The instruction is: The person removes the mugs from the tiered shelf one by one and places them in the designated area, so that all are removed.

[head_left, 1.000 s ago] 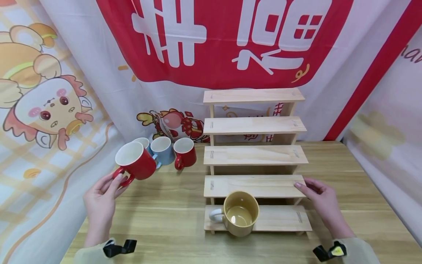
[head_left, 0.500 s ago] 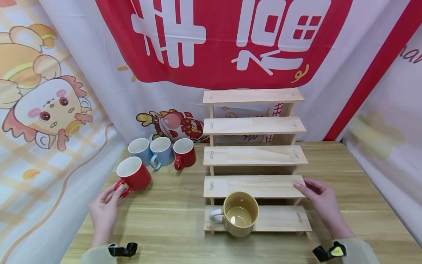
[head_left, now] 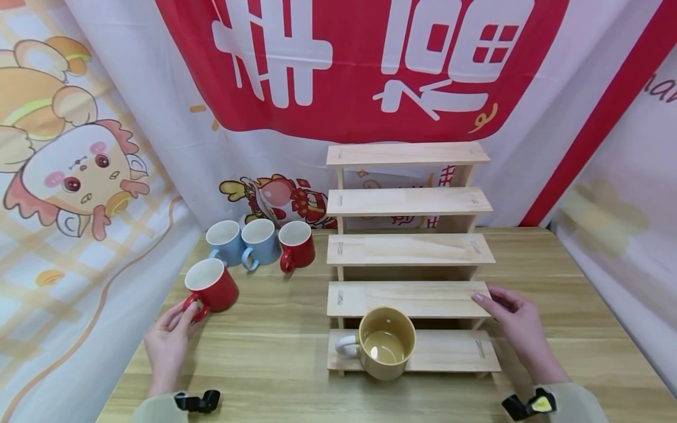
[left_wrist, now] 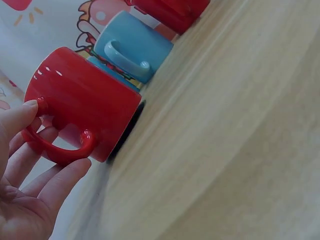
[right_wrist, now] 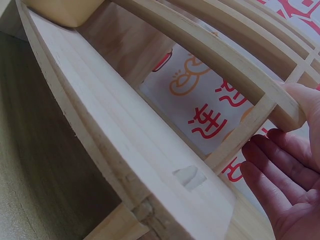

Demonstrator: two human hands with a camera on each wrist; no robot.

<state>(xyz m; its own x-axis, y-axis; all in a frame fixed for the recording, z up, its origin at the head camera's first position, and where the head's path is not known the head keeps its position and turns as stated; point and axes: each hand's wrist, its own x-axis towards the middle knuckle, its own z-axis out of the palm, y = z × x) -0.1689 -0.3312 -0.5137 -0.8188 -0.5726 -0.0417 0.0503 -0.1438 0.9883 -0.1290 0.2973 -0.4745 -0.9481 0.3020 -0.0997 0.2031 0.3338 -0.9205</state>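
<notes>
My left hand (head_left: 168, 346) pinches the handle of a red mug (head_left: 219, 290) with a white inside, at the left of the table. In the left wrist view the red mug (left_wrist: 85, 100) is right at the tabletop, with a dark shadow along its base. My right hand (head_left: 515, 317) holds the right end of the second step from the bottom of a wooden stepped rack (head_left: 409, 298). The thumb lies on top; the right wrist view shows the fingers (right_wrist: 280, 175) beside the upright below. A yellow mug (head_left: 387, 346) with a white handle stands on the lowest step.
Behind the held mug stand two light blue mugs, a left one (head_left: 224, 244) and a right one (head_left: 261, 244), and a smaller-looking red mug (head_left: 297, 247). Printed cloth (head_left: 264, 147) walls the table (head_left: 275, 364) at the back and sides.
My left hand has lowered the red mug from in front of the blue mugs to the tabletop, nearer to me. The left blue mug shows again. My right hand stays on the rack.
</notes>
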